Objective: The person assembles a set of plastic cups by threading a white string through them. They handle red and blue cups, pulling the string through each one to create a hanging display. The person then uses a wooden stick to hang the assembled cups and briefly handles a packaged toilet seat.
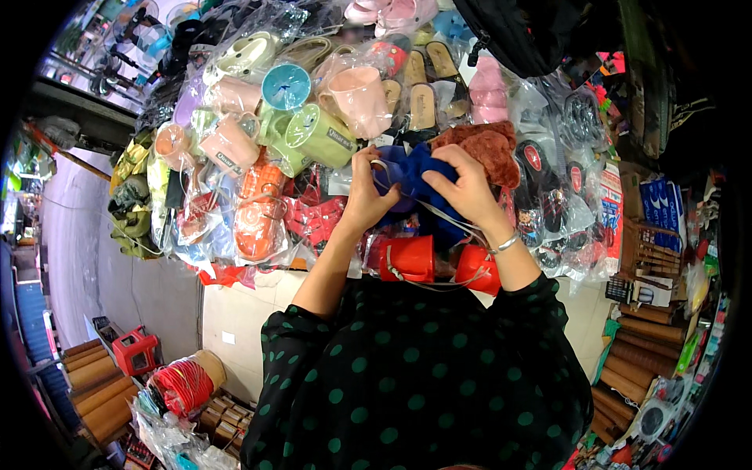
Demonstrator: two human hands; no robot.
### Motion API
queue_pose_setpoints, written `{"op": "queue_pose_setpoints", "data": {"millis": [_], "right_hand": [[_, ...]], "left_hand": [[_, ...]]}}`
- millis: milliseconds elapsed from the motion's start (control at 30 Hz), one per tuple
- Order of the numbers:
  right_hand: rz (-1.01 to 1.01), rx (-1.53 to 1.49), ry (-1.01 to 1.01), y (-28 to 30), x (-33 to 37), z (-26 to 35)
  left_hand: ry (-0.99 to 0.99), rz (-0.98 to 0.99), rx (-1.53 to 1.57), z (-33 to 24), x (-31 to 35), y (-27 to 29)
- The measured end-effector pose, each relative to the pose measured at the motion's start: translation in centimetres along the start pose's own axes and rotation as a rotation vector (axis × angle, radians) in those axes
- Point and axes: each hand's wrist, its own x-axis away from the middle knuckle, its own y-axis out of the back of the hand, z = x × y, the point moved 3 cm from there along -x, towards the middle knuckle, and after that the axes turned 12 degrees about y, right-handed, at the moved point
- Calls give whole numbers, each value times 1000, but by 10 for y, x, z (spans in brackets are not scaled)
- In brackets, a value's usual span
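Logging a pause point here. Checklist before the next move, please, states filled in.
1. Both hands visible: ok; left hand and right hand are in view.
2. Both hands at the blue item: ok.
3. Clear room around it: not ok; a brown furry item lies to its right, red containers on the near side.
4. Cord free of the bracelet: cannot tell; they look close.
5. Underside of the blue item: cannot tell; hidden.
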Motion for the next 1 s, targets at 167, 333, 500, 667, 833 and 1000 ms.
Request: {"op": "queue_pose_setpoints", "data": {"millis": [167,333,500,667,833,1000], "right_hand": [[191,380,116,-16,-11,16],[98,297,-10,-7,-7,-10],[261,511,-173,10,13,-39],[-79,188,20,4,7,-8],[-123,149,98,-28,22,-30],[-48,213,45,-23,29,-26]], "left_hand": [[-4,-4,-7,0,3,1],[-30,-9,16,-3,0,-4],[25,13,46,-3,-3,1],[11,4,55,5,2,4],[53,3,89,7,-1,4],[179,20,199,22,1,5]]}}
